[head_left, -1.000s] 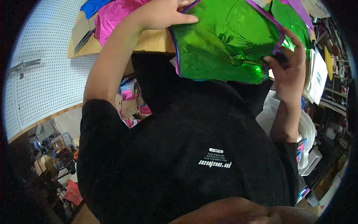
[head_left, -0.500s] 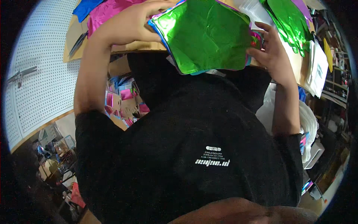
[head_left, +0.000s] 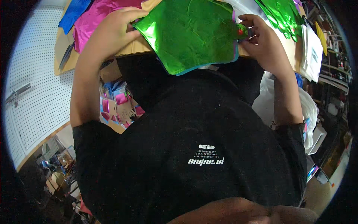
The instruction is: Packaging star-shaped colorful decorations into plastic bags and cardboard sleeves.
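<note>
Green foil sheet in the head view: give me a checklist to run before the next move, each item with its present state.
1. Left hand grips the green foil sheet at its left edge: ok.
2. Right hand has a grip on the sheet's right edge, fingertips pinching by a small red spot: ok.
3. Sheet held apart from the second green foil piece at upper right: ok.
4. Pink foil and blue foil lie left of the left hand, outside the sheet: ok.
5. Sheet's far edge in view: not ok, cut off by the picture's top.
6. Sheet free of tears: cannot tell.
</note>
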`<state>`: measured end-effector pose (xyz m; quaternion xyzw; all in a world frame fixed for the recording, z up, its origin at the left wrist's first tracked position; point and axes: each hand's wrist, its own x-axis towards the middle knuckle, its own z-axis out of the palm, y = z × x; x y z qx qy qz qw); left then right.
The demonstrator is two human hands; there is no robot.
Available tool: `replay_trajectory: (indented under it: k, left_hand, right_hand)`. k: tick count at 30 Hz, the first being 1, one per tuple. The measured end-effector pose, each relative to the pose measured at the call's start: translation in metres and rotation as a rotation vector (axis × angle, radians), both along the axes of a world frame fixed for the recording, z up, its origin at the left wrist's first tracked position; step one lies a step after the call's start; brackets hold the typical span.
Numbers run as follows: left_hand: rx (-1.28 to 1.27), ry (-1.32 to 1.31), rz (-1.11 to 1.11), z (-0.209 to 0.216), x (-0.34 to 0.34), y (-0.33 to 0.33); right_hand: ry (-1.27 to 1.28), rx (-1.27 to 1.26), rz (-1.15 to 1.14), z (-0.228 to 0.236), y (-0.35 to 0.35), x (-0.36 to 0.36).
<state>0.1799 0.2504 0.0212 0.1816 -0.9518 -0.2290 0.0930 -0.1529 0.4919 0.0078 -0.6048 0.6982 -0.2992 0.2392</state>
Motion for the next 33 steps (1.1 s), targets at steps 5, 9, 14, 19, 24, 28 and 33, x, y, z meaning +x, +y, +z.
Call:
replay_trajectory:
  k: [5, 9, 14, 19, 24, 28, 33]
  left_hand:
    - [0.001, -0.096, -0.044, 0.006, 0.002, 0.002]
    - [0.188, -0.103, 0.053, 0.003, 0.005, 0.006]
    - [-0.213, -0.085, -0.169, -0.011, 0.007, -0.007]
    - [-0.051, -0.045, -0.092, 0.002, 0.007, 0.007]
    - [0.359, -0.156, 0.252, 0.041, -0.018, 0.022]
    - [0.377, -0.165, 0.291, 0.000, -0.011, 0.005]
    - [0.555, -0.049, 0.437, 0.012, -0.020, 0.020]
  right_hand:
    - [-0.122, 0.041, 0.010, 0.005, 0.001, 0.005]
    - [-0.093, 0.057, -0.011, 0.000, -0.001, 0.003]
    - [-0.688, 0.043, -0.024, 0.004, -0.002, 0.004]
    - [-0.511, 0.028, -0.168, -0.015, -0.011, 0.006]
    - [-0.449, 0.055, -0.262, -0.017, -0.012, 0.011]
    - [-0.496, -0.060, -0.223, -0.022, -0.012, 0.009]
    - [-0.415, 0.099, -0.254, -0.006, -0.009, 0.021]
